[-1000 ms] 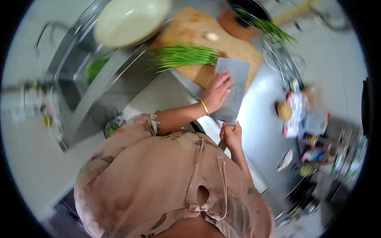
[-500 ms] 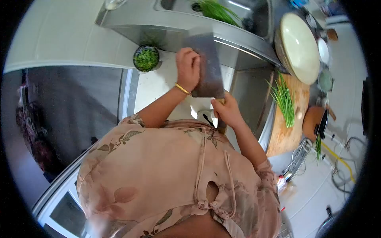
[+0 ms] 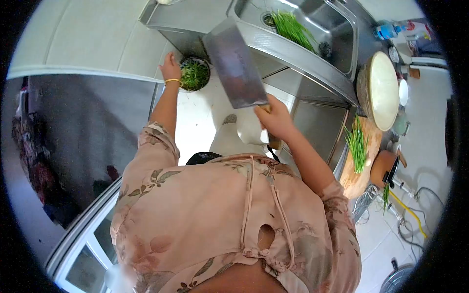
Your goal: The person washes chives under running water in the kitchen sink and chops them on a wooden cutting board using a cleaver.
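My right hand point(image 3: 277, 119) is closed around the handle of a wide cleaver point(image 3: 233, 63), held in front of my body with its broad blade pointing up and away. My left hand point(image 3: 170, 67), with a yellow bangle at the wrist, is apart from the blade and holds nothing; its fingers look loosely spread. Just beside it, on the floor, stands a dark round container point(image 3: 209, 78) filled with chopped greens point(image 3: 193, 75). Long green stalks point(image 3: 358, 146) lie on a wooden cutting board point(image 3: 351, 181) to the right.
Ahead is a steel sink point(image 3: 325, 22) with a bunch of green stalks point(image 3: 294, 31) in it. A large cream bowl point(image 3: 383, 90) stands on the right counter, near an orange-brown pot point(image 3: 382, 167). Blue-capped bottle point(image 3: 388, 31) sits at the back right.
My left hand has left the cleaver blade and moved left to beside the container of greens. The cleaver, still in my right hand, has tilted to the left. The whole view has shifted.
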Action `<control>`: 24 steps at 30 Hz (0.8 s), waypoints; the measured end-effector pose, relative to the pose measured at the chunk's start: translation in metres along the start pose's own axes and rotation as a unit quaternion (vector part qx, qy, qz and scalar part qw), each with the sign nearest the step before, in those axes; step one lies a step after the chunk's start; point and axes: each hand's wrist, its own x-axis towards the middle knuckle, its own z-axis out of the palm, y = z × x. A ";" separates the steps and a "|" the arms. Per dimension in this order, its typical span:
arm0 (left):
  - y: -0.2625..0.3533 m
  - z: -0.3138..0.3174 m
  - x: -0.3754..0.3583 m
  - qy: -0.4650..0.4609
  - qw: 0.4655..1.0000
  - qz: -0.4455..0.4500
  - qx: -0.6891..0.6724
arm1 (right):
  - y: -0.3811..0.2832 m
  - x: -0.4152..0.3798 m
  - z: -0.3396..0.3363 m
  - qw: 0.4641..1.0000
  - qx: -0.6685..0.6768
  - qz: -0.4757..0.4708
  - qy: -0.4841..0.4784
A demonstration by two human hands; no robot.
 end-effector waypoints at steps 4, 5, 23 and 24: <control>0.003 0.001 0.022 -0.134 0.983 -0.122 0.012 | 0.020 -0.071 -0.048 0.986 -0.059 -0.006 0.158; -0.002 0.008 0.026 -0.096 0.993 0.072 0.007 | 0.026 -0.096 -0.062 0.972 -0.083 -0.004 0.219; 0.275 0.090 -0.153 -0.581 0.755 0.272 0.137 | 0.261 -0.352 -0.117 0.582 -0.285 0.280 0.709; 0.333 0.096 -0.191 -0.617 0.713 0.333 -0.001 | 0.274 -0.352 -0.127 0.595 -0.270 0.290 0.700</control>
